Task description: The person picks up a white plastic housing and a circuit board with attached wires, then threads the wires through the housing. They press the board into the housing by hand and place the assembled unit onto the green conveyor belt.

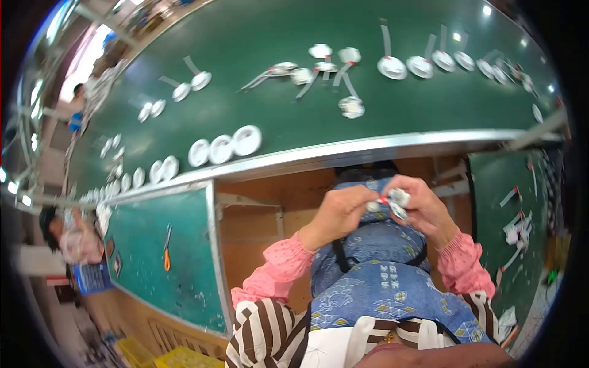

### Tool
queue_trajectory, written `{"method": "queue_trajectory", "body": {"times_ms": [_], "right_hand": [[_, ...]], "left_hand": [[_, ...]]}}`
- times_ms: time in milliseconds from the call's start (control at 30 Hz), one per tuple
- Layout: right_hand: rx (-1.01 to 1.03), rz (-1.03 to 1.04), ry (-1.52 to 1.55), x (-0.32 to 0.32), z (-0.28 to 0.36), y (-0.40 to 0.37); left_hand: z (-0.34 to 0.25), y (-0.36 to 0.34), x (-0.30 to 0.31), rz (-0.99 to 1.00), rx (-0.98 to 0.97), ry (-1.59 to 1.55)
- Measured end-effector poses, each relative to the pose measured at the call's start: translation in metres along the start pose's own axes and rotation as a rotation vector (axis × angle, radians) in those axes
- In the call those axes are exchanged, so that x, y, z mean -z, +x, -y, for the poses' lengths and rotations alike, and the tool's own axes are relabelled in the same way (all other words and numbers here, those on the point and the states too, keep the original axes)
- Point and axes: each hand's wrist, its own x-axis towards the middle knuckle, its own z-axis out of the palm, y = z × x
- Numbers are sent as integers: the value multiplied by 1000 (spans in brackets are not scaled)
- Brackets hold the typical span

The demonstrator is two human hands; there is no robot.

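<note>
My left hand (348, 208) pinches the end of a small white piece with a red spot, held above my lap. Close beside it on the right, my right hand (420, 205) has its fingers closed on a small crumpled white and silvery piece (399, 203). The two hands almost meet, and fingers partly hide the pieces. Beyond them on the green table lie white round discs with grey strips, among them one disc (391, 67) and a crumpled white piece with a strip (351, 107). Three white discs stand near the table's edge, one of them the largest (247, 140).
Orange-handled scissors (167, 260) lie on the green side table (184, 214) at the left. Tangled white strips (518, 233) rest on the right side surface. A metal rail (294, 158) edges the main table. Another person (80, 239) sits at the far left.
</note>
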Motion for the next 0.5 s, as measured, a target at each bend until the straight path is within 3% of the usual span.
{"method": "queue_trajectory", "body": {"times_ms": [167,300,400,500], "right_hand": [[19,-91,-175,-7,1,1],[106,-89,-337,-9,18,-6],[66,-87,-381,-7,22,-9],[38,-53,-368,4,26,-12]], "left_hand": [[5,-15,15,97,124,122],[-7,-23,42,322,648,-130],[-9,-38,40,253,444,5],[-12,-57,25,141,-60,297]]}}
